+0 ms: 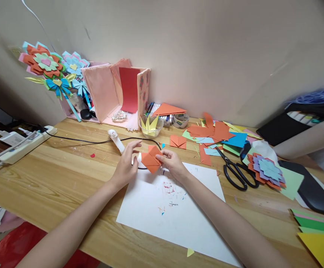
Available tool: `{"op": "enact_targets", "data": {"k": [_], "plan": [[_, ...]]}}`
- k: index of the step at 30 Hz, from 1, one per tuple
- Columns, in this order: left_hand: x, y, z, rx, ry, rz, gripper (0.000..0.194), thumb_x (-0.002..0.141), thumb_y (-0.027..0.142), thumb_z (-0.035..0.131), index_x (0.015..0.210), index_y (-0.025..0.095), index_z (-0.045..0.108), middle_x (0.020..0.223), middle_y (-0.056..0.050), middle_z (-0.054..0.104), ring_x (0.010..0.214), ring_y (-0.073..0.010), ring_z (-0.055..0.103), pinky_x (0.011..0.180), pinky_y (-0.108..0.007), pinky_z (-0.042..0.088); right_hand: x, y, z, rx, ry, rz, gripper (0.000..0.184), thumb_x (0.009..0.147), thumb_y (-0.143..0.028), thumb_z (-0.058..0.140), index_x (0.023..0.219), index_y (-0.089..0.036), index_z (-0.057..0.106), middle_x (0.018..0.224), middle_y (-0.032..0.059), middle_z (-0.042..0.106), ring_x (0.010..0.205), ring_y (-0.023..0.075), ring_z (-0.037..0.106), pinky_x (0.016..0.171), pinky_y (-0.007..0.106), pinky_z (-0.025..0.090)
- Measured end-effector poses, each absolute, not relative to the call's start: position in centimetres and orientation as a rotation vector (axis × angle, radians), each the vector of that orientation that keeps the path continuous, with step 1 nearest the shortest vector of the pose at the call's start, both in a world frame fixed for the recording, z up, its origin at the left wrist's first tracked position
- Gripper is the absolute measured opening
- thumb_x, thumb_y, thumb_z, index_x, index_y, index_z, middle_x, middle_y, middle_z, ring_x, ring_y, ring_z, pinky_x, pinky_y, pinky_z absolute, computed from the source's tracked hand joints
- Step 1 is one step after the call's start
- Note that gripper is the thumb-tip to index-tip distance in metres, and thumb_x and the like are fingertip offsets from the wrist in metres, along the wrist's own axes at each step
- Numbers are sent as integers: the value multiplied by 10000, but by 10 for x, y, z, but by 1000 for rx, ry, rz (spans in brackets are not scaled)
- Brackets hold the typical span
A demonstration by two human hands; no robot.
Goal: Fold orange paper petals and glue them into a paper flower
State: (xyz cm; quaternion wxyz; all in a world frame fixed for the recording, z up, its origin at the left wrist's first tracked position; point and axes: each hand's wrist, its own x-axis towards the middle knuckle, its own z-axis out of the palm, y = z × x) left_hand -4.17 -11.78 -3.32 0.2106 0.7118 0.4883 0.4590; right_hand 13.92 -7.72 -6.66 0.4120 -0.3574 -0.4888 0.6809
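A folded piece of orange paper [150,160] is held up over the far left part of a large white sheet [150,208]. My right hand [172,162] pinches its right edge between thumb and fingers. My left hand [127,163] is just left of the paper, its fingers apart and curved, with a narrow gap to it. Behind the hands lies another folded orange piece [177,142] flat on the wooden table. A white handheld tool with a cord [115,140] rests beyond my left hand, partly hidden by it.
Black scissors [236,169] lie right of the sheet, beside a layered paper flower [268,170]. Orange scraps [212,130] are piled behind them. A clear bowl [151,128] holds yellow paper pieces. At left are a power strip [28,143] and a black cord [78,140].
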Motion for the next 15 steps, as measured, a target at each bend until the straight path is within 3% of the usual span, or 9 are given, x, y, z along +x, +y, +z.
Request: {"op": "enact_targets", "data": {"k": [5,11,15], "plan": [[-43,-115,-38,1646,1396,1227,329,812,172,392,1132,178,471,1199,-97,517,1042,-186,534,823,-335,481,133,-76,-70,-870,-1132,1600,334,637,-380,713,810,-178,511,751,16,643,636,126,595,620,254,472],[-41,-117,-37,1699,1442,1158,282,838,265,404,1096,176,476,1084,-91,566,974,-190,567,832,-361,474,153,-49,-74,-1121,-1083,966,420,642,-324,691,935,-212,412,825,8,576,719,141,585,642,266,488],[-40,-121,-35,1869,1423,981,276,849,302,397,1084,192,491,1075,-91,574,964,-207,574,814,-368,480,173,-35,-75,-1278,-1256,708,342,697,-304,635,958,-204,440,980,58,539,757,147,578,678,279,485]]}}
